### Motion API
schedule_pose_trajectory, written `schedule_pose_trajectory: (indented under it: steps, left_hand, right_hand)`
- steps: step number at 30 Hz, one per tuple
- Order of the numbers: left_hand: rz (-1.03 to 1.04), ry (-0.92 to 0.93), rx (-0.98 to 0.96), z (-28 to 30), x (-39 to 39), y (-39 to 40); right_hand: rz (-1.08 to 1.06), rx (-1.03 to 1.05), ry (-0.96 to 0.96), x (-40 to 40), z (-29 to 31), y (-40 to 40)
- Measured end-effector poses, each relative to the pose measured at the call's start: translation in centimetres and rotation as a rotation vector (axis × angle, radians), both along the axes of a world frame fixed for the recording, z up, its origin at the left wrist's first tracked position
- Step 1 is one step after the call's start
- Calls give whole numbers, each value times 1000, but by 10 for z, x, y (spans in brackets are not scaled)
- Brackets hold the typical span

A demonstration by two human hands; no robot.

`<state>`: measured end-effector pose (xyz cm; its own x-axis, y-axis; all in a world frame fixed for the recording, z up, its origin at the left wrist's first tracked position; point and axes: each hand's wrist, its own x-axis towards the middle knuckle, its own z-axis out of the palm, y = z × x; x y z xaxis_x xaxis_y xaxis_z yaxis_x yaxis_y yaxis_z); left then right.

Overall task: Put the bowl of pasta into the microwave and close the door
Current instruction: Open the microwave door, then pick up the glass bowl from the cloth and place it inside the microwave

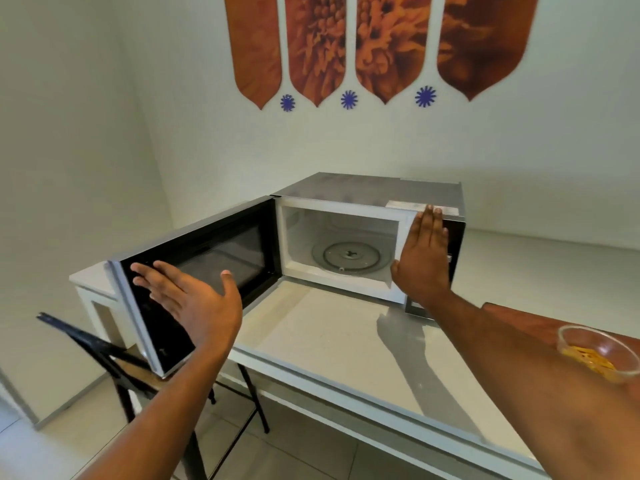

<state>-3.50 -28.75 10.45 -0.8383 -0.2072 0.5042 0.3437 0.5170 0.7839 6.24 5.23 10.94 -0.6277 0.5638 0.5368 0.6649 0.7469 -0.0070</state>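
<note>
The microwave [367, 237] is sitting on the table [346, 344] with its door [194, 282] swung wide. Both hands are flat, holding nothing: the left hand [194, 299] by the door, the right hand [424, 261] against the front. The bowl of pasta [597, 355] is waiting far right.

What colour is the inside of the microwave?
White, seen in the head view: the microwave cavity walls are white.

microwave [367, 216] at back of tabletop [329, 341] | door [194, 271] swung open leftward | turntable [349, 256] inside cavity | bowl of pasta [597, 355] on tabletop, near right | chair [114, 355] left, below door
</note>
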Motion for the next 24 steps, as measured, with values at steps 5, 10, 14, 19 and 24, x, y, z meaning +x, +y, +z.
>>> schedule_pose_trajectory:
  steps: [5,10,14,19,24]
  left_hand:
    - [-135,53,-121,0,9,48]
    - [-257,-58,-116,-5,21,99]
    - [-358,-75,-119,-12,38,147]
    - [-535,-91,-108,-15,77,216]
    - [-757,-42,-66,-24,128,282]
  right_hand:
    - [100,-27,64,14,1,9]
    - [238,-45,168,47,-7,12]
    - [226,-102,245,84,-22,29]
    - [158,-174,266,139,-43,63]
    - [42,-261,358,189,-60,98]
